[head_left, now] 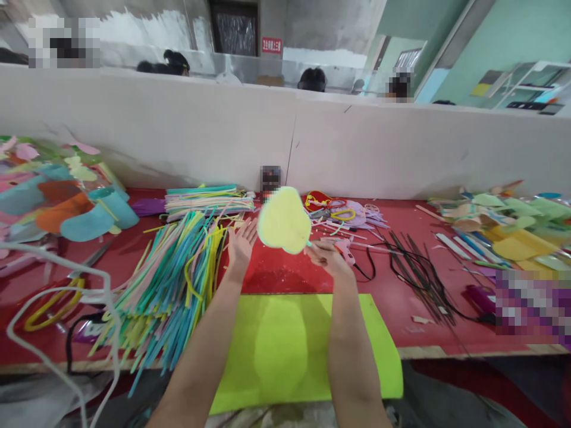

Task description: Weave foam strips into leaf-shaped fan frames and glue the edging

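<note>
Right hand [328,257] fingertips are being pinched on the short stem [308,242] of the yellow piece [284,220], which is being held up above the far part of the mat [272,273]. By that grip on the stem, the face of the piece is probably being left uncovered and its rim is being spared any creasing. Left hand [241,242] fingers are being spread and extended at the mat's left side, close by the edge of the piece; whether the edge is being touched cannot be told. That hand is perhaps being placed there as a steadying support. Both forearms are being stretched forward over the cloth [281,351] in front of the mat, angled a little toward each other, with the right wrist being bent inward and the left palm being turned toward the piece. A heap of sticks [160,285] is being laid out left of the mat, likely for easy picking by the left hand, and scissors [56,306] are being rested farther left of it. To the mat's right, a pink tool [345,251] is being set just beyond the right wrist, seemingly within ready reach, while dark wires [417,276] are being spread farther right of it.
</note>
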The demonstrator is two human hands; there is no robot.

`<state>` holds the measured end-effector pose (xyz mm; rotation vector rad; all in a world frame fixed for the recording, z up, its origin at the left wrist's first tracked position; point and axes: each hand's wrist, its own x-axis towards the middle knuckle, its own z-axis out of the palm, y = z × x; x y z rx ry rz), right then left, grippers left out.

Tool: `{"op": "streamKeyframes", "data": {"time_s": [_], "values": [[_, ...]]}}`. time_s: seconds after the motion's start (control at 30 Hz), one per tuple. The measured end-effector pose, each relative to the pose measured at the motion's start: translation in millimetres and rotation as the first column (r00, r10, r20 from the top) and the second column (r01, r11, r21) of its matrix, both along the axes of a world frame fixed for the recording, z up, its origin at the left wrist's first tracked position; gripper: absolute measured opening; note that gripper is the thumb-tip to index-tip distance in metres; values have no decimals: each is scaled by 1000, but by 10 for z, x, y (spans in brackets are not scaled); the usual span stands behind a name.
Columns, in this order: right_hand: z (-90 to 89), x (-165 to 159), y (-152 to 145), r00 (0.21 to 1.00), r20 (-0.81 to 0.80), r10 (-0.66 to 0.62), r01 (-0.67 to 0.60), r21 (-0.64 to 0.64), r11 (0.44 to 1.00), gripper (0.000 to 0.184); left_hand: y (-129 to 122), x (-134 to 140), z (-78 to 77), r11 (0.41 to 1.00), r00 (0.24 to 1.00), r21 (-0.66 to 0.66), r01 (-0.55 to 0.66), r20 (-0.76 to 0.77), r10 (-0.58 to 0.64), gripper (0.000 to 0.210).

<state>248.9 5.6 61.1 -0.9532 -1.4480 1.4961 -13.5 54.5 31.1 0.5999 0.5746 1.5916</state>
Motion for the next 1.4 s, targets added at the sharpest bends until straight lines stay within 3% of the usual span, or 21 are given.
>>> {"op": "streamKeyframes", "data": {"time_s": [0.17,0.27,0.37,0.63,0.8,1.1,1.2,1.4], "values": [[9,305,-82,972,225,63,-48,-72,996,33,-44,-149,97,992,993,76,103,-59,-98,68],[-17,302,-73,972,204,113,-104,-54,993,38,-45,-148,99,987,989,86,136,-70,-130,69],[-29,263,-59,967,240,85,-74,-57,996,33,-37,-128,81,980,983,94,172,-78,-165,69],[-5,253,-82,948,304,98,-76,-83,994,34,-34,-141,79,983,984,95,155,-104,-145,69],[10,255,-92,950,264,168,-152,-78,985,34,-35,-151,87,985,982,85,149,-127,-137,71],[62,186,-115,925,351,145,-128,-71,989,32,-46,-144,124,989,986,69,129,-118,-121,69],[79,193,-124,932,311,186,-174,-66,983,34,-59,-135,131,990,988,66,122,-106,-114,68],[79,144,-115,956,252,152,-139,-68,988,34,-8,-147,58,987,987,68,146,-81,-140,70]]}}
